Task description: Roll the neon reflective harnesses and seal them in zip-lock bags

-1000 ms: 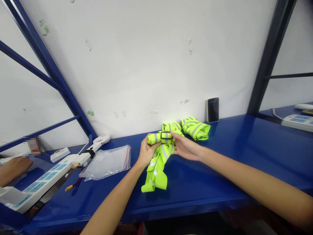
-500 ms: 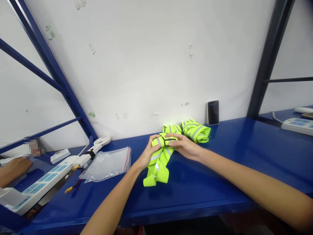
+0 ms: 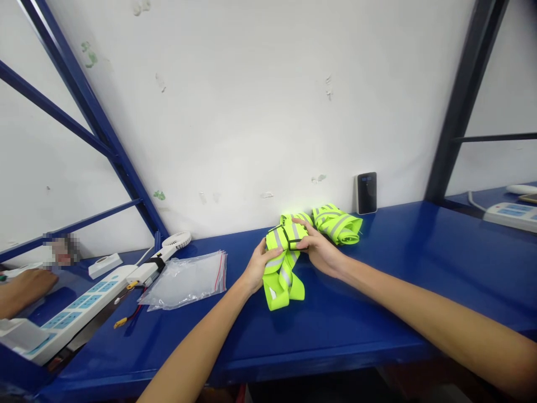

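Toward the worktop's (image 3: 377,313) back edge, midway along: hi-vis vest (image 3: 282,274) gripped two-handed.
Clamped at its black-banded top between left hand (image 3: 257,267) and right hand (image 3: 322,253), just beside second rolled vest (image 3: 339,224).

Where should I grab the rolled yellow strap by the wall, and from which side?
Probably pinch the rolled strap across its thick middle, coming from above and the right: the wall sits behind it, and the right hand, holding another strap, crowds its left end.

Blue shelf (image 3: 398,291) bears clear bags (image 3: 184,280), rolled vest (image 3: 338,224) and held vest (image 3: 284,277).
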A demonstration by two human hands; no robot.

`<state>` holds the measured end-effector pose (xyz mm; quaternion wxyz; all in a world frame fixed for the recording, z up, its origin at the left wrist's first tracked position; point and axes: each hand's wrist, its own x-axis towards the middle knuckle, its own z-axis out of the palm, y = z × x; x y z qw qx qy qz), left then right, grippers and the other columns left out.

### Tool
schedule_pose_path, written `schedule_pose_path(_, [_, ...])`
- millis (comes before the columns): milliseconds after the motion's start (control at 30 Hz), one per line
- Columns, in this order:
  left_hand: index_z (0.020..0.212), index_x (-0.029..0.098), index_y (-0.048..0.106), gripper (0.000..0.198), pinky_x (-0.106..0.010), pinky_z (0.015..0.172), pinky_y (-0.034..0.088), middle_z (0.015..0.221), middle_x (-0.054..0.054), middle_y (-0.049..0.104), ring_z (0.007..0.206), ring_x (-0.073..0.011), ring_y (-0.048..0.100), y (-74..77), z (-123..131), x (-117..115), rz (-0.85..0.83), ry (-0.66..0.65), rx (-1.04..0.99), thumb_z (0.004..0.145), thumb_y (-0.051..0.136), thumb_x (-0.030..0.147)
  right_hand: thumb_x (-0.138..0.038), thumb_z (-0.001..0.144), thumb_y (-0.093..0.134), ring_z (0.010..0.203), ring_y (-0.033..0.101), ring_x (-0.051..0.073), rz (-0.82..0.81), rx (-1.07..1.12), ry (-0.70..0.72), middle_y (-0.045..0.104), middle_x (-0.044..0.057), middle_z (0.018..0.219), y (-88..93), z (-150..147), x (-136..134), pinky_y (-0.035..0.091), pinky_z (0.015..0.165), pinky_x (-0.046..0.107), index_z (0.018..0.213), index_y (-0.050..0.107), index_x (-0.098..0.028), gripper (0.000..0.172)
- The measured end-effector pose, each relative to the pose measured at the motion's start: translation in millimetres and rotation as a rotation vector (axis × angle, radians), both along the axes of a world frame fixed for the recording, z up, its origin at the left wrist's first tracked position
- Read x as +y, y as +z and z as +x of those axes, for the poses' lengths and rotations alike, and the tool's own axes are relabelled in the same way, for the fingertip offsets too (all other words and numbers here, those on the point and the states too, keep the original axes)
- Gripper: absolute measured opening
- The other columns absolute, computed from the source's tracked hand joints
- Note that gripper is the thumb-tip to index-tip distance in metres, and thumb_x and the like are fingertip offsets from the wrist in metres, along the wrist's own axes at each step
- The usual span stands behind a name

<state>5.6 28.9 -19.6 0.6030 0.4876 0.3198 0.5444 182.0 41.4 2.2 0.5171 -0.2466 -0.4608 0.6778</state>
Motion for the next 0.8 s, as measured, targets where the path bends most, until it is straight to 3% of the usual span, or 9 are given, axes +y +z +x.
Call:
schedule_pose_path(167, [0.115,0.018,0.058,0.056,-0.033,0.083,0.052,0.112,-0.009,0.07,0.096,-0.0256,0.068,-6.6,-3.5,4.0,0.12,0.088,0.099,0.065,0.082,0.027,-0.003,0.048,0.053,0.082,0.051,0.018,-0.025,0.048,0.046,0.059,-0.004,0.083,0.4,-1.7,2.3,0.038,0.07,0.027,0.104,0.058,-0.029,0.062])
schedule_pose_path(267, [0.118,0.016,0.056,0.058,-0.034,0.083,0.052,0.114,-0.011,0.069,0.096,-0.0264,0.067,-6.1,-6.0,3.4,0.146,0.074,0.144,0.068,0.08,0.031,-0.002,0.048,0.055,0.081,0.052,0.017,-0.014,0.07,0.058,0.058,-0.004,0.081,2.7,-1.5,3.6,0.039,0.072,0.027,0.1,0.058,-0.028,0.058])
schedule_pose_path(500, [0.133,0.019,0.048,0.068,-0.035,0.096,0.047,0.134,-0.013,0.057,0.115,-0.0269,0.059,-0.9,-10.0,-1.9,0.288,0.066,0.266,0.074,0.077,0.036,0.003,0.05,0.06,0.082,0.053,0.015,0.002,0.058,0.099,0.057,-0.004,0.087,5.9,4.4,1.8,0.042,0.072,0.025,0.111,0.06,-0.03,0.07])
schedule_pose_path(667, [0.13,0.017,0.047,0.062,-0.036,0.095,0.048,0.131,-0.013,0.059,0.116,-0.028,0.059,0.1,-9.0,-2.2,0.24,0.035,0.251,0.077,0.073,0.037,0.0,0.053,0.06,0.085,0.054,0.016,0.06,0.044,0.152,0.062,-0.002,0.095,7.1,6.1,1.8,0.042,0.071,0.026,0.115,0.06,-0.031,0.069])
schedule_pose_path(800, [0.127,0.018,0.049,0.059,-0.035,0.093,0.049,0.128,-0.012,0.061,0.114,-0.0276,0.06,-0.1,-7.9,-2.1,0.219,0.048,0.253,0.076,0.074,0.035,0.001,0.051,0.057,0.084,0.053,0.017,0.057,-0.043,0.067,0.061,-0.002,0.093,8.2,5.5,1.0,0.041,0.067,0.025,0.117,0.06,-0.03,0.073])
